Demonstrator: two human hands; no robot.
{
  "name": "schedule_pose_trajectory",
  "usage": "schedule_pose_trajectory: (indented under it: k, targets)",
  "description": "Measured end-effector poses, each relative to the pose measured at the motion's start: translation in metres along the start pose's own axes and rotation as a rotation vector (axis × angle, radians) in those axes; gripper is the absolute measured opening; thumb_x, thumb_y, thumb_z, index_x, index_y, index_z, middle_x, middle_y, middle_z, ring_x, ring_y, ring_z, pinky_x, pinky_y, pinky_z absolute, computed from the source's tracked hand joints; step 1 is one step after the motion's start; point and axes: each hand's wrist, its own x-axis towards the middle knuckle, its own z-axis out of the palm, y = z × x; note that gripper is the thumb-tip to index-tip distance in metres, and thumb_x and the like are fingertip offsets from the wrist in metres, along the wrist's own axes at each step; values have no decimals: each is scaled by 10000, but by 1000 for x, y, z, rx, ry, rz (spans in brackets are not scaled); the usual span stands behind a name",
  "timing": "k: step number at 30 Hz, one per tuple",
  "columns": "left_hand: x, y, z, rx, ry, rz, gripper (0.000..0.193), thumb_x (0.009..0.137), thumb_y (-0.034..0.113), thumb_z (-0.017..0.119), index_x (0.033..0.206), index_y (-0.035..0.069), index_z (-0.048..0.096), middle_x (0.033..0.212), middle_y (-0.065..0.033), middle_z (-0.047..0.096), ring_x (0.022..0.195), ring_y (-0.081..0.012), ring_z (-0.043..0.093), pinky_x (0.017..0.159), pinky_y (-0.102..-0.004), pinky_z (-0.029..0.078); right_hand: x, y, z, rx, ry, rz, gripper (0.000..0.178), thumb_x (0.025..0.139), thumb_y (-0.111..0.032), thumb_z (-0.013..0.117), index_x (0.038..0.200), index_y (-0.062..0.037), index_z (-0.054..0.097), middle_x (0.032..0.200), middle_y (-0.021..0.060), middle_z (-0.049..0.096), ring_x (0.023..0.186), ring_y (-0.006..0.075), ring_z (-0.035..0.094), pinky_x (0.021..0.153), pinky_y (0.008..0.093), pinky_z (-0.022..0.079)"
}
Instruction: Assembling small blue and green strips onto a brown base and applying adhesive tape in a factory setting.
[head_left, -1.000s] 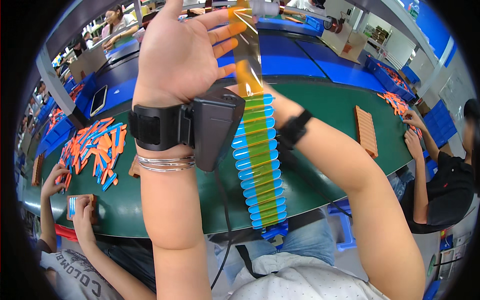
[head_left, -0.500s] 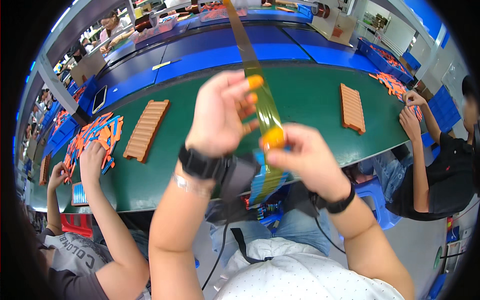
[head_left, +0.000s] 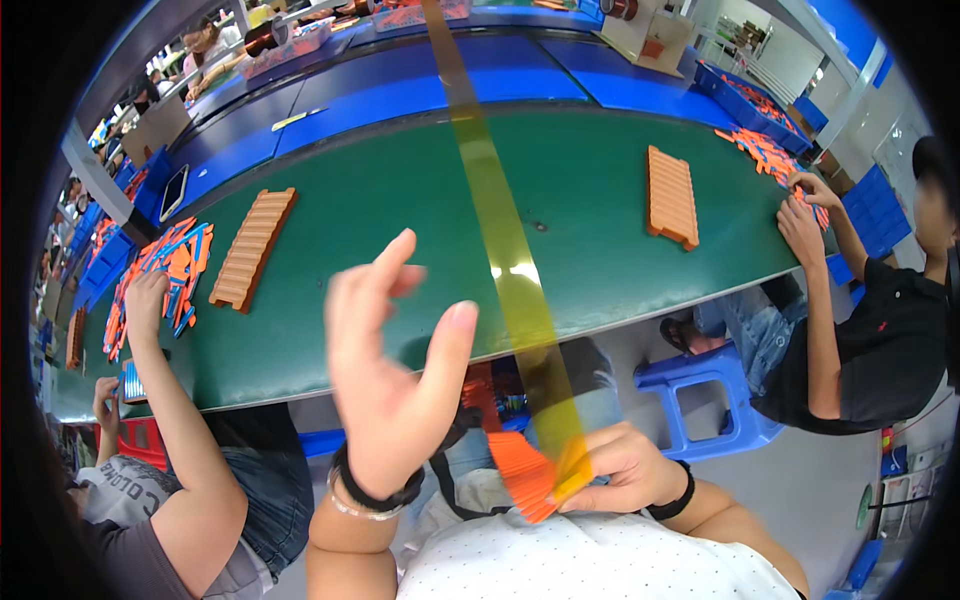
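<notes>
A long strip of clear yellow tape (head_left: 500, 225) runs down from the top of the view, across the table, to my right hand (head_left: 630, 468). My right hand pinches its lower end, close to my body. Attached there, or held with it, is a fan-like row of thin orange strips (head_left: 520, 477); which of these I cannot tell. My left hand (head_left: 395, 370), slightly blurred, is raised left of the tape with its fingers apart and nothing in it. Both wrists wear black bands.
The green table (head_left: 380, 170) carries a ribbed orange-brown block (head_left: 255, 250) on the left and another ribbed block (head_left: 671, 198) on the right. Loose orange and blue strips (head_left: 180, 265) lie by a co-worker's hand (head_left: 147, 300). Another co-worker's hands (head_left: 805, 225) handle strips at right.
My right hand has drawn the tape down toward my body, lengthening the visible stretch. My left hand has come away from the tape, lower and leftward. Orange strips now show where blue ones did.
</notes>
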Motion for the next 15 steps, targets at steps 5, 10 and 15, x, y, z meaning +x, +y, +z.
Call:
schedule_pose_trajectory:
  k: [5,10,15]
  targets:
    - [2,48,-36,-1180,-677,-73,357,827,428,656,745,85,608,1107,-195,474,1109,-323,434,997,-475,382,-6,10,3,28,22,-54,171,824,-17,710,994,-6,704,1001,124,694,862,248,672,725,309,519]
    - [26,74,-55,-1331,-932,-138,406,828,395,690,1074,73,668,1345,-126,463,1175,-347,472,1005,-505,324,-9,13,-5,44,-16,86,169,818,-12,713,986,-8,702,1011,126,685,844,257,666,717,315,519]
    - [11,-251,-368,-1156,-919,-331,255,878,208,620,1030,3,631,1118,-116,576,1016,-247,545,888,-394,431,2,11,3,32,-52,57,169,816,-13,714,984,-19,706,1016,124,685,861,265,665,738,321,520]
